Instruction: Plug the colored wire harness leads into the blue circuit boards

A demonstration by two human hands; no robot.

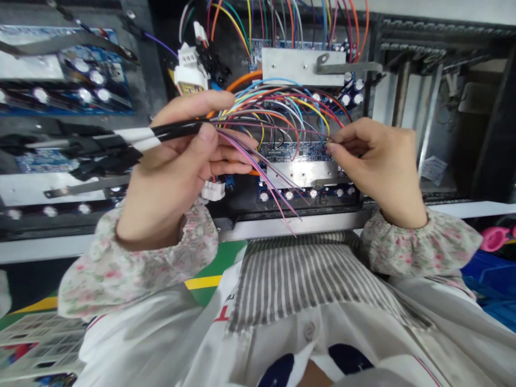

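My left hand (181, 150) is closed around a black-sheathed wire harness (177, 129) with a white label band, thumb on top. From its end many coloured wires (278, 97) arch over to a blue circuit board (298, 151) with a silver heatsink plate (302, 174). Several loose pink, purple and blue wire ends (274, 188) hang free below the fingers. My right hand (363, 161) pinches a thin wire at the board's upper right edge; its tip is hidden by the fingertips.
A second board with a heatsink plate (302, 64) lies behind, with wires rising from it. White connectors (191, 70) stand at upper left. More boards (100, 80) fill the left side. A metal frame rail (242, 228) runs along the front, and blue bins (492, 279) sit at right.
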